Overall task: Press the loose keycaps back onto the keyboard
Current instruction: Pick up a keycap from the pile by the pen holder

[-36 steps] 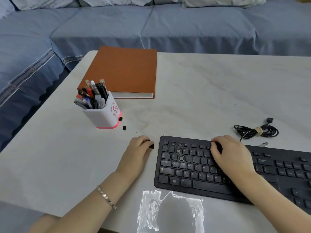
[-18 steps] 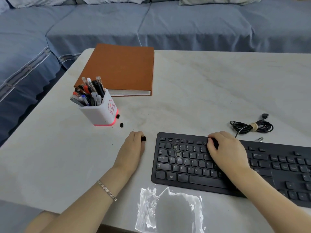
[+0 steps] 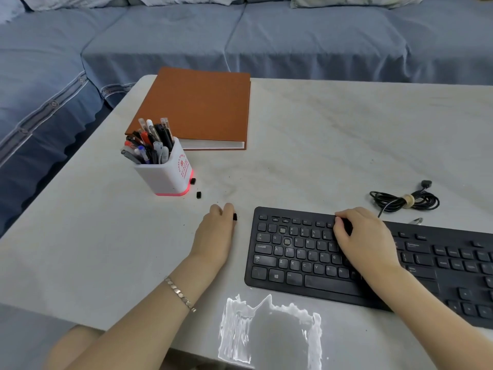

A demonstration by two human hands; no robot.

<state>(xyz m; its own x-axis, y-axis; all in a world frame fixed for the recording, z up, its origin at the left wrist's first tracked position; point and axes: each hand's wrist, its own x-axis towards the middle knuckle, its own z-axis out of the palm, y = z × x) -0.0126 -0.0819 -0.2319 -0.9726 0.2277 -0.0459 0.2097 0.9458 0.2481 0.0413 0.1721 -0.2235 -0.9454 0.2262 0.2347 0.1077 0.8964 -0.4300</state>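
Note:
The black keyboard lies at the table's near right, with two bare key sockets in its upper left rows. My left hand rests on the table just left of it, fingertips pinching a small black keycap. Two more loose keycaps lie apart from my hand: one on the open table and one against the pen holder's base. My right hand lies on the keyboard's middle, fingers curled together over the top rows; nothing shows in it.
A white pen holder full of pens stands left of centre, with an orange-brown book behind it. A coiled black cable lies behind the keyboard's right part. A blue sofa runs along the table's far and left edges.
My left hand has drawn the keycap a little away from the keyboard's corner, farther up the table. My right hand stays on the same keys. The view has shifted slightly.

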